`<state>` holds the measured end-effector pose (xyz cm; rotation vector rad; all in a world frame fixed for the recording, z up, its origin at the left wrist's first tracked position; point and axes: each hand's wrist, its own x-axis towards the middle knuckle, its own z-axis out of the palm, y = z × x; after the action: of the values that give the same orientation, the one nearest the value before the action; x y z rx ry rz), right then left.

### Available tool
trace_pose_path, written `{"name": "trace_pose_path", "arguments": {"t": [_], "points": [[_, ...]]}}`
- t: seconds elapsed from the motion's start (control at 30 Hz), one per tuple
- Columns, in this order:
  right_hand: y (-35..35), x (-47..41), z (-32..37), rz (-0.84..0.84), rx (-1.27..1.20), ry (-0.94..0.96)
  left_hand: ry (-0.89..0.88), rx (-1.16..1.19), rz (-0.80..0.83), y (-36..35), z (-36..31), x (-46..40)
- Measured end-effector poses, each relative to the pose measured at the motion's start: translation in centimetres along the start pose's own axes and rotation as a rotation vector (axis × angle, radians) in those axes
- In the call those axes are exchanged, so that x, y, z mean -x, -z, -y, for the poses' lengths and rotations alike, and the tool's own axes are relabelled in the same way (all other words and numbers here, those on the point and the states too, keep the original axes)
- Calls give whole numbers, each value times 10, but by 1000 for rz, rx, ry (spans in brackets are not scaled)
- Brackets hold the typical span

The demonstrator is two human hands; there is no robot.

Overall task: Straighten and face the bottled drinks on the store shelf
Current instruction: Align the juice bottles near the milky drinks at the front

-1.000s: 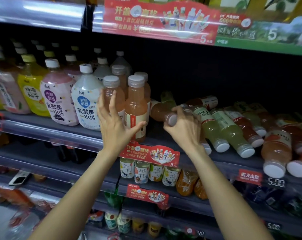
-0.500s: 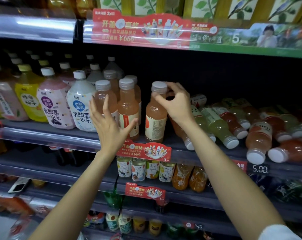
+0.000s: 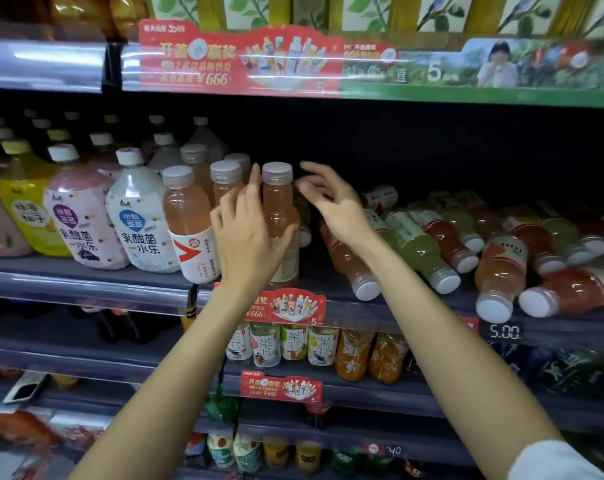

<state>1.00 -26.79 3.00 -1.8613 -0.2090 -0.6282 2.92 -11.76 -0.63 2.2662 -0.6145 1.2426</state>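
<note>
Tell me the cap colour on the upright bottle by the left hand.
Translucent grey cap, head view.

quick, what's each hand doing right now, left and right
Left hand: open, flat fingers against the upright peach drink bottle, thumb around its front.
Right hand: open, loosely curled, holding nothing.
</note>
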Motion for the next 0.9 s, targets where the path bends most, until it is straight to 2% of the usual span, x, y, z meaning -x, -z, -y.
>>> {"name": "trace_pose_path", "arguments": {"t": [0.07,0.13,0.23,0.33,0.43,0.57,0.67,0.8,0.9], "points": [[18,10,-16,-22,222,88,-22,-71,-21,0,3,-3],[29,16,-33,38,533,147,-38,-94,-30,0,7,-3],[26,4,-47,275,932,191,-52,-78,-18,-2,11,2],[11,-10,-50,526,1178,225,-44,-58,-22,-3,11,7],[4,-15,-53,647,1279,195,-39,-62,-28,-3,11,7],[16,-19,-53,528,1368,152,-30,-56,-36,-5,12,7],[12,-18,-56,548,1397,26,-29,-40,-37,-6,12,8],[-5,-19,-59,601,1387,34,-31,-37,-44,-5,13,7],[-5,-20,-57,556,1377,23,-36,-28,-44,-6,13,8]]}}
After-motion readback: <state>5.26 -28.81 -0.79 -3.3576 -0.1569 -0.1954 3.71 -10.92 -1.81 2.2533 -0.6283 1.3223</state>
